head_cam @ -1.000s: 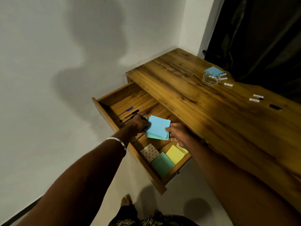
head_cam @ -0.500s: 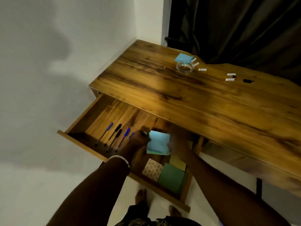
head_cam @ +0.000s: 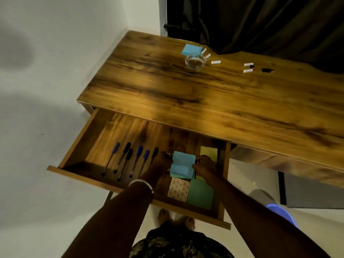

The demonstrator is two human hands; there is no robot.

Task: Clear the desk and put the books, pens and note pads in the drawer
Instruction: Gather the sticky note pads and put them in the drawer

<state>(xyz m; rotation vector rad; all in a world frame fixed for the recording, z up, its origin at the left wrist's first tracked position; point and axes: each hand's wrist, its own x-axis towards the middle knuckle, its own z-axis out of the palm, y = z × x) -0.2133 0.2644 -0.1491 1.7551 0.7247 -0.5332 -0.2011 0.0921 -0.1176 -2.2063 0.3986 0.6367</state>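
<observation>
Wide wooden desk (head_cam: 214, 101) fills the centre and right of the frame, dark curtain (head_cam: 260, 23) hanging across the upper right. Below the desk's near edge, the drawer (head_cam: 78, 146) stands pulled open across the lower middle. Both arms reach in from the bottom. In the drawer's right part, a green note pad (head_cam: 200, 194) lies flat beside a patterned pad (head_cam: 177, 189), with a yellow pad (head_cam: 208, 152) further up. Above those, a blue note pad (head_cam: 182, 164) sits between the two hands: the right hand (head_cam: 203, 167) pinches its right edge with curled fingers, and the left hand (head_cam: 160, 164), bracelet on the wrist, holds its left edge, though I can't tell exactly how those fingers lie. A row of pens (head_cam: 128, 158) lies in the drawer's left part, blue and black caps pointing up the frame. Up top on the desk, a glass dish (head_cam: 195, 62), a second blue pad (head_cam: 190, 49) touching it, and small white pieces (head_cam: 248, 67) scattered to the right.
</observation>
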